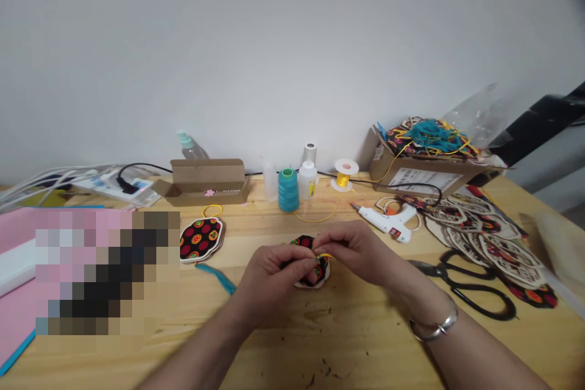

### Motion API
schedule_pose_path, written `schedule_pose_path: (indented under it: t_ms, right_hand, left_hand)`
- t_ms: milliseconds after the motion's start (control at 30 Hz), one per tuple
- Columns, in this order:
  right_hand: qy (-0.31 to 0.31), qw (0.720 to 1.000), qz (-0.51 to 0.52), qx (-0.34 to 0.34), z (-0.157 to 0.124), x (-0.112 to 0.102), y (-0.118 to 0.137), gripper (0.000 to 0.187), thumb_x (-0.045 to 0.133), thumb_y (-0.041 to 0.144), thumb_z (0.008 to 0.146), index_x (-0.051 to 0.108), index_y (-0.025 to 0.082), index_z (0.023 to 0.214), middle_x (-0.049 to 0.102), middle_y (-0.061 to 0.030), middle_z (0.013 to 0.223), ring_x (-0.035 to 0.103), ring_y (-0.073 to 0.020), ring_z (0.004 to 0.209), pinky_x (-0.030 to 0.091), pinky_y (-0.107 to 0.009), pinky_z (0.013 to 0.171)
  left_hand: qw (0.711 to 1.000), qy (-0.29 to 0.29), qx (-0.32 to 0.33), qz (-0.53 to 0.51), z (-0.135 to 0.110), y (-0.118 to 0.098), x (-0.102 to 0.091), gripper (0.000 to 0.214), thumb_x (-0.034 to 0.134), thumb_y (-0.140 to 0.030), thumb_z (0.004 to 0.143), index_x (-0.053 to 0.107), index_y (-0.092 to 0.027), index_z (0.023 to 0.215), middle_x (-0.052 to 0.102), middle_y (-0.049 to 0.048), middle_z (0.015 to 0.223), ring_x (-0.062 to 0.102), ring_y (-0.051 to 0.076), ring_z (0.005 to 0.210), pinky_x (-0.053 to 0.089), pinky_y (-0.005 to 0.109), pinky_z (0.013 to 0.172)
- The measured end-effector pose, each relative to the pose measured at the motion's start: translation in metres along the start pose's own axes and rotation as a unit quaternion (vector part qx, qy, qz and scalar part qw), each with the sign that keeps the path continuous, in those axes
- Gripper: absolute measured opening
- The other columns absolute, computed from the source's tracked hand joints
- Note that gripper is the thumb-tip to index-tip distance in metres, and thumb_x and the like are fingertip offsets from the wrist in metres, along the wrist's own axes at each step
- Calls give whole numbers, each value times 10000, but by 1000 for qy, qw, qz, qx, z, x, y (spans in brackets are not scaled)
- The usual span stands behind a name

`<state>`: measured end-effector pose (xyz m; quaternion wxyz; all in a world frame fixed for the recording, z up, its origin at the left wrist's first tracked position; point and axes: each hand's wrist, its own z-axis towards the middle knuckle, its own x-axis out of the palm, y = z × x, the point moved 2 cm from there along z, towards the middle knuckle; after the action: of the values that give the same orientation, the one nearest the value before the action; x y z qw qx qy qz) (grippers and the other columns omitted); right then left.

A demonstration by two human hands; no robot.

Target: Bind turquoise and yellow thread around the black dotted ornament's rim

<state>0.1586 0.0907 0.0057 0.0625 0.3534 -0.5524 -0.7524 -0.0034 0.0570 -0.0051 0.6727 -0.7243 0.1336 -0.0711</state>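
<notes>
Both my hands meet over a small fabric-covered piece (320, 273), black with red and yellow dots, lying on the wooden table (292, 341). My left hand (274, 274) pinches it from the left with fingers closed. My right hand (354, 250), with a silver bangle on its wrist, pinches a yellow thread (325, 255) at the piece's top edge. A stack of similar dotted pieces (201, 239) lies to the left, with a yellow cord loop behind it.
Behind my hands stand a teal thread cone (288, 189), a small glue bottle (307, 180), a yellow cord spool (343, 178) and a white glue gun (388, 221). Black scissors (470, 289) and patterned cut-outs (493, 244) lie right. Cardboard boxes sit behind; pink sheets at left.
</notes>
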Motion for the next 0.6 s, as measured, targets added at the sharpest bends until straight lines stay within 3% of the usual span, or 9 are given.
schedule_pose_path:
  t_ms: [133,267,467,600]
  right_hand:
    - [2,995,84,55,2,4,-2,171,554,258,805,675,142,770,664,-12,701,571,-108,635,441,-196,590]
    - [-13,993,103,60,2,12,1,174,540,243,811,681,142,789,673,-16,720,584,-115,657,456,-208,600]
    - [-92,995,-40,-3,-3,24,9,182,485,207,848,662,178,817,666,-3,731,573,-102,649,426,-212,615]
    - [-91,986,-137,-40,-7,26,13,185,462,195,862,634,184,795,642,7,704,551,-90,632,387,-208,609]
  left_hand:
    - [997,-72,-5,-19,-1,-2,-3,165,610,-247,743,673,-167,613,628,-11,569,534,114,571,426,209,578]
    - [993,-120,1,-23,-1,-2,-5,138,614,-238,735,676,-169,633,636,-11,573,552,120,578,444,213,593]
    - [988,-155,-4,-22,-1,-1,-5,130,619,-239,729,684,-172,638,640,-15,564,561,124,575,454,211,586]
    - [986,-168,-5,-15,0,2,-4,95,633,-235,717,704,-178,689,679,-9,595,583,132,592,463,215,606]
